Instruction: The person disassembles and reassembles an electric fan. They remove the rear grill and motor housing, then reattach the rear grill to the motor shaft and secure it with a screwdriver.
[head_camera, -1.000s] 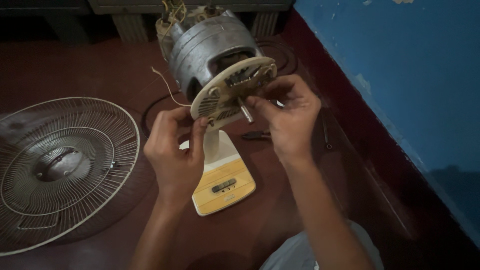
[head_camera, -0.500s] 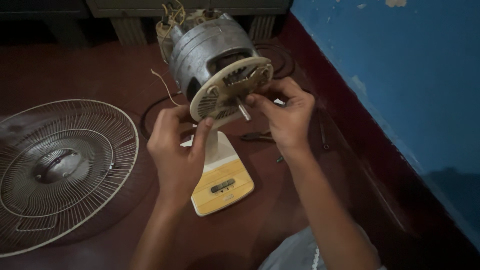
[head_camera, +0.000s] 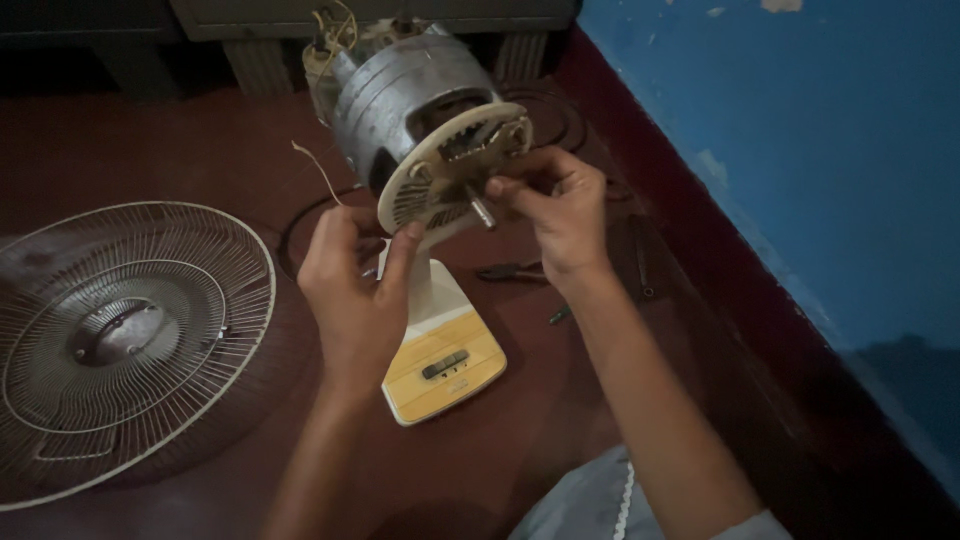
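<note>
A person's left hand (head_camera: 355, 290) grips the fan motor's (head_camera: 405, 100) cream faceplate (head_camera: 430, 185) to steady it while the right hand (head_camera: 555, 205) pinches the shaft (head_camera: 480, 210), wire guard (head_camera: 120, 340) lying aside.

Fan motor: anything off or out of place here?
Yes. The motor sits bare on its stand, with no blade or housing, and loose wires stick up at the back. The guard lies flat on the floor to the left. The left hand steadies the faceplate; the right hand pinches near the shaft.
</note>
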